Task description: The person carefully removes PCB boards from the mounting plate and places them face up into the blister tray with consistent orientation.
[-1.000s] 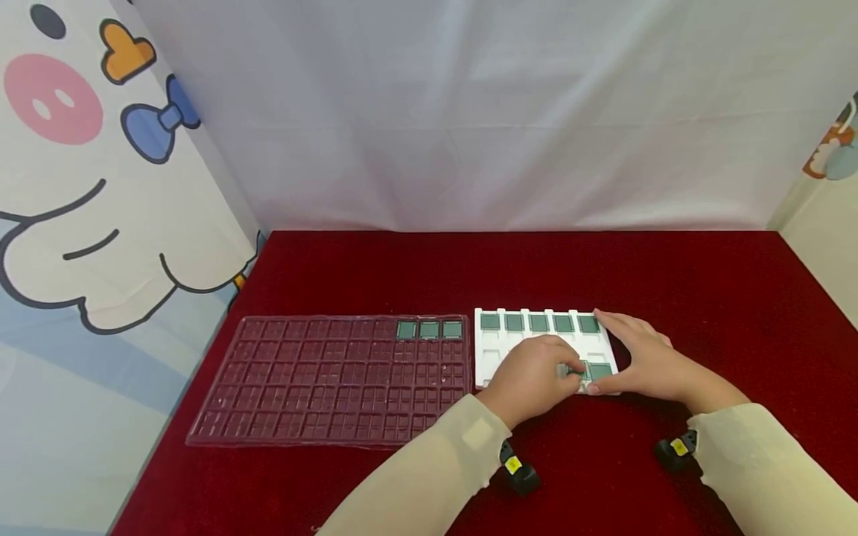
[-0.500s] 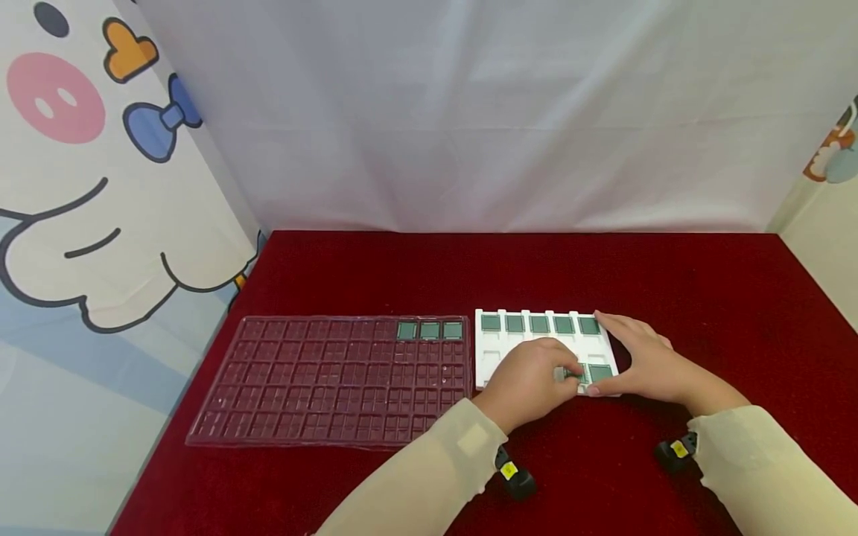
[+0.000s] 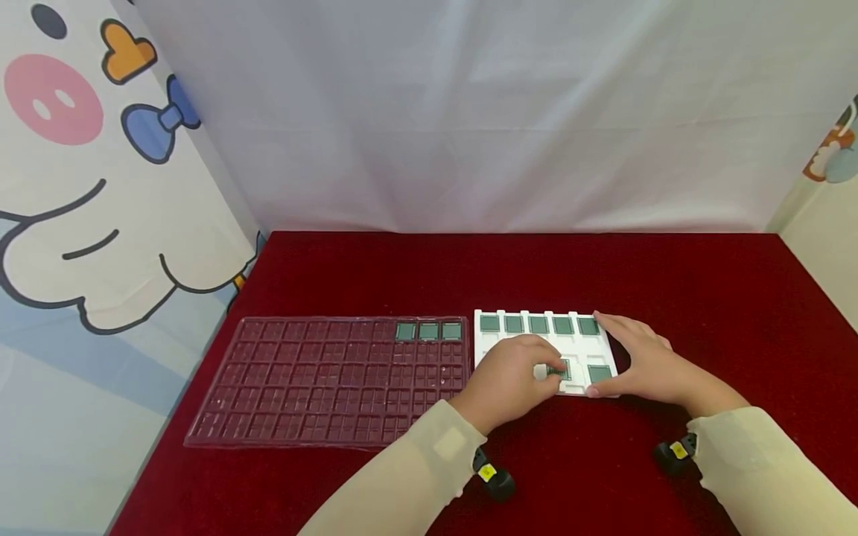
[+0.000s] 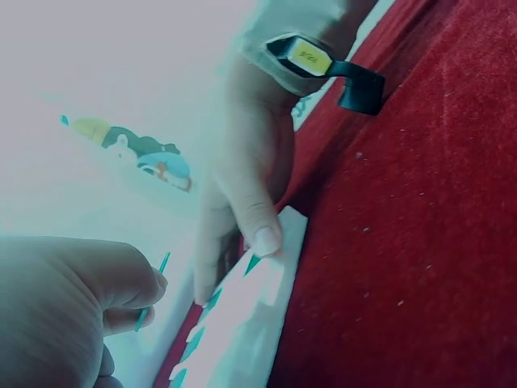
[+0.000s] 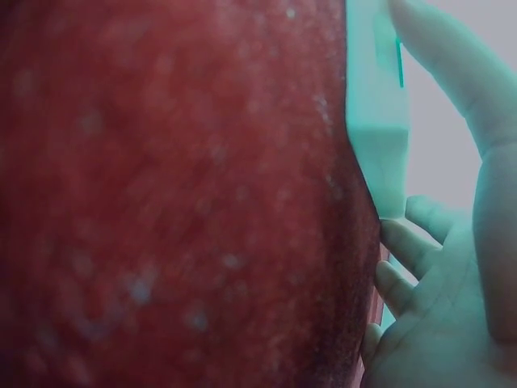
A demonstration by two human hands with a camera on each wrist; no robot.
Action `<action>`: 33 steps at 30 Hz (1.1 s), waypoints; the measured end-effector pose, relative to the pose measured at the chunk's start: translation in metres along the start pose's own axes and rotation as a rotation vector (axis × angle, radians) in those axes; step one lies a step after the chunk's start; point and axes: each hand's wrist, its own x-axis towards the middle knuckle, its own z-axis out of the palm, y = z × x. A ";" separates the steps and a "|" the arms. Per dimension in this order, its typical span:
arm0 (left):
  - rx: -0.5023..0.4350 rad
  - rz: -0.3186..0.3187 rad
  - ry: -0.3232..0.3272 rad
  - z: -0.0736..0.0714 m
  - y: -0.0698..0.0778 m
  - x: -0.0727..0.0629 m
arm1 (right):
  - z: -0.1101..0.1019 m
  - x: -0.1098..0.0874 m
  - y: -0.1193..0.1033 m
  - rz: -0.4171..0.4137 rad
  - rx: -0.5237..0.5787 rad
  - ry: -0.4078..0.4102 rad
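Observation:
My left hand (image 3: pixel 508 381) pinches a green square chip (image 3: pixel 565 370) between thumb and fingers, over the near row of the white tray (image 3: pixel 582 345). Seen almost edge-on in the left wrist view, that chip (image 4: pixel 153 291) is tilted and held above the tray. My right hand (image 3: pixel 646 365) grips the tray's right end, thumb at the near edge and fingers at the far corner. Several green chips (image 3: pixel 538 324) fill the tray's far row. One more chip (image 3: pixel 599 374) lies in the near right pocket beside my right thumb. My left hand hides part of the near row.
Left of the white tray lies a long clear plastic tray (image 3: pixel 322 381) with many pockets; 3 green chips (image 3: pixel 428 331) sit in its far right corner. Red cloth (image 3: pixel 603 469) covers the table. A white curtain (image 3: pixel 496 119) hangs behind the far edge.
My left hand has moved left along the near row with the pinched chip, away from the chip in the right pocket. The right hand and both trays have stayed in place.

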 end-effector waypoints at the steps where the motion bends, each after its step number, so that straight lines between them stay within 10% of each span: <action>1: -0.012 -0.004 0.003 -0.003 0.000 -0.001 | 0.000 0.000 0.000 0.001 -0.001 0.000; 33: -0.047 -0.046 0.025 -0.040 -0.022 -0.027 | -0.002 -0.001 0.002 -0.015 0.004 -0.003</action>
